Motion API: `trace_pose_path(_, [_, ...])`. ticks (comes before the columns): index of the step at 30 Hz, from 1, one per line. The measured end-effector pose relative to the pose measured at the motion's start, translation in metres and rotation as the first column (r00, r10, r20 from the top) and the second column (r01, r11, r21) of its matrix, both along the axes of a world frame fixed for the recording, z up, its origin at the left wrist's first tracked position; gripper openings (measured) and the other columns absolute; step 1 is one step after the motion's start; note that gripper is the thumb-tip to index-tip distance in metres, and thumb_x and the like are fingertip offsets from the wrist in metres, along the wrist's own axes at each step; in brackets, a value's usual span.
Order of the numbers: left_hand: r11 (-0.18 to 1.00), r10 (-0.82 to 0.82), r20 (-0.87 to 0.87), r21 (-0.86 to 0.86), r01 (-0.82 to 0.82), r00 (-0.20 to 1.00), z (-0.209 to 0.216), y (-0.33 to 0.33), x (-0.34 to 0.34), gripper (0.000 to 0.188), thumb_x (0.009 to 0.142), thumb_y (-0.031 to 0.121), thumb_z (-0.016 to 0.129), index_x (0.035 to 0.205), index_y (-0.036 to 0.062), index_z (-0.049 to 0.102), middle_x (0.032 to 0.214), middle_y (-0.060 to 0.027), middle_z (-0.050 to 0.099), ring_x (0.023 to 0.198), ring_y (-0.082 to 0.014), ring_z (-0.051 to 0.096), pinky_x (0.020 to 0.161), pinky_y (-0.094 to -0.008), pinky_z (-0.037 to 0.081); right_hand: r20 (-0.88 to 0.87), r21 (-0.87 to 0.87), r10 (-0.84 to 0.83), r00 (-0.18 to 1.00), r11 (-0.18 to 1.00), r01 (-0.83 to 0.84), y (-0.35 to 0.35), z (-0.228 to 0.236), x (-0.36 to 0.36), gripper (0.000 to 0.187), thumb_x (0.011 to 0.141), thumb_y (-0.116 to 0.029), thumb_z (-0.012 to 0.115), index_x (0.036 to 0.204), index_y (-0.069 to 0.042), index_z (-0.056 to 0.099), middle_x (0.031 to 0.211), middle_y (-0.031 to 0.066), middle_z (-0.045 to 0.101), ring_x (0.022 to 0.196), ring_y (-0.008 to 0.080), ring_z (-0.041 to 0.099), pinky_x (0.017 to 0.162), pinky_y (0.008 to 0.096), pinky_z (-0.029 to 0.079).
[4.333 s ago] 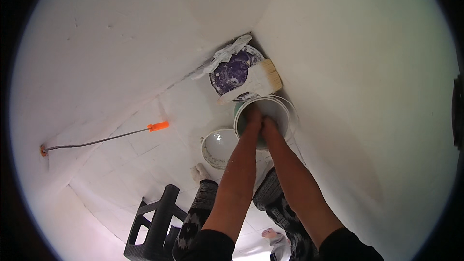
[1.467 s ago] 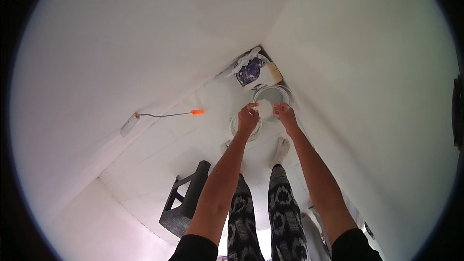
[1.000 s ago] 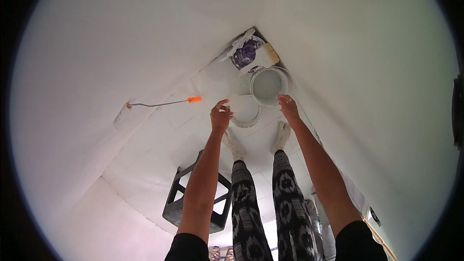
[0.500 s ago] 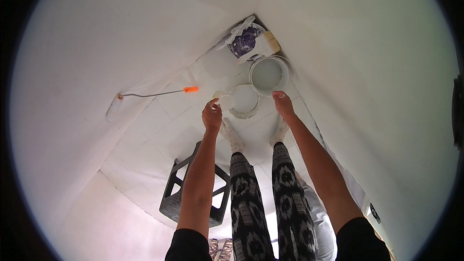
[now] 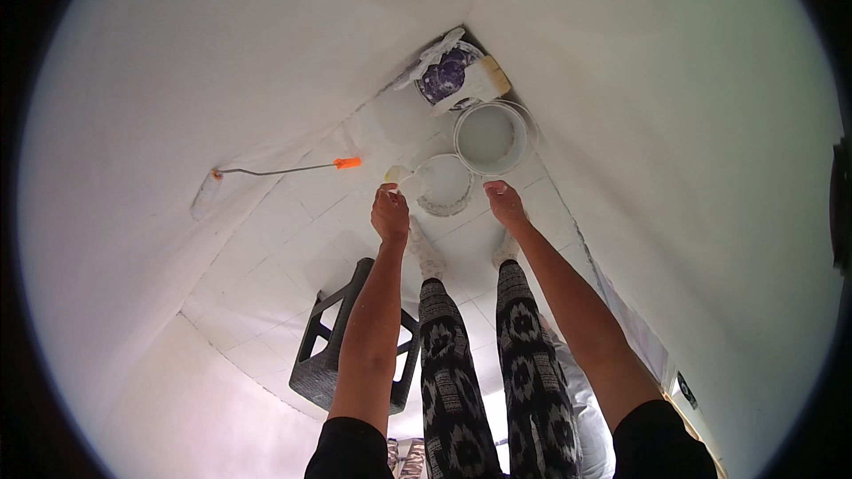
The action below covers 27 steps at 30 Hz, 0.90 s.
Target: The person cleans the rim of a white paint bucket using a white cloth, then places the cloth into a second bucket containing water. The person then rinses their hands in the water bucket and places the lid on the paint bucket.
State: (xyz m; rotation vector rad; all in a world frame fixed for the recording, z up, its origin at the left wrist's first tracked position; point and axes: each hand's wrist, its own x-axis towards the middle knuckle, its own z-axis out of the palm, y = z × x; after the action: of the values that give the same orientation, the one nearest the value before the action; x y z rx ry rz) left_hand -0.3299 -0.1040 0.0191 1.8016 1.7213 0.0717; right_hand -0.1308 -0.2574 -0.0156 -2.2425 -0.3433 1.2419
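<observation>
My left hand [image 5: 390,215] is closed, fingers curled, beside a small pale, yellowish round item [image 5: 397,175]. Something whitish shows at its fingertips, too small to name. My right hand [image 5: 506,205] has its fingers pinched together just right of a round white container [image 5: 445,209] with a crusted rim; whether anything is between them I cannot make out. Beyond that stands a white bucket [image 5: 459,144] with pale liquid inside. In the corner behind it a wide pale-bristled brush [image 5: 494,76] lies across a dark, paint-smeared bucket [image 5: 444,80], with a whitish crumpled piece [image 5: 441,51] on its edge.
A paint roller [image 5: 275,172] with an orange handle leans at the left wall. A black step stool [image 5: 319,381] stands beside my left forearm. Walls meet at the far corner, close on both sides. My feet [image 5: 426,253] stand on the tiled floor [image 5: 311,231].
My right hand has moved left and toward me, away from the white bucket's rim to beside the crusted container. My left hand stays almost in place. The view has shifted slightly.
</observation>
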Motion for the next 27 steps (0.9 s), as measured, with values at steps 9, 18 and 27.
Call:
trace_pose_path(9, [0.995, -0.076, -0.113, 0.056, 0.083, 0.991, -0.005, -0.016, 0.002, 0.016, 0.083, 0.011, 0.058, 0.098, 0.0073, 0.055, 0.095, -0.0133, 0.061, 0.079, -0.0343, 0.064, 0.068, -0.0453, 0.051, -0.002, 0.015, 0.023, 1.0, 1.0, -0.023, -0.013, -0.006, -0.005, 0.031, 0.091, -0.032, 0.054, 0.104, -0.006, 0.064, 0.1, 0.0157, 0.067, 0.097, 0.0314, 0.064, 0.086, 0.0404, 0.048])
trace_pose_path(18, [0.985, -0.139, -0.24, -0.13, 0.11, 0.961, 0.005, -0.019, 0.017, 0.025, 0.083, 0.008, 0.053, 0.107, 0.0049, 0.052, 0.103, -0.0181, 0.058, 0.087, -0.0365, 0.063, 0.073, -0.0469, 0.051, 0.012, 0.02, 0.019, 1.0, 1.0, -0.019, -0.011, 0.001, 0.004, 0.024, 0.09, -0.026, 0.054, 0.101, -0.008, 0.066, 0.1, 0.016, 0.067, 0.096, 0.0298, 0.064, 0.085, 0.0399, 0.048])
trace_pose_path(27, [0.975, -0.195, -0.292, -0.157, 0.154, 0.936, 0.004, -0.023, 0.023, 0.025, 0.083, 0.005, 0.056, 0.108, 0.0045, 0.051, 0.1, -0.0173, 0.057, 0.085, -0.0354, 0.064, 0.07, -0.0446, 0.054, 0.102, 0.006, 0.08, 0.992, 0.997, -0.081, -0.002, 0.017, 0.001, 0.016, 0.088, -0.023, 0.053, 0.087, -0.013, 0.065, 0.095, 0.0184, 0.062, 0.094, 0.0335, 0.061, 0.084, 0.042, 0.046])
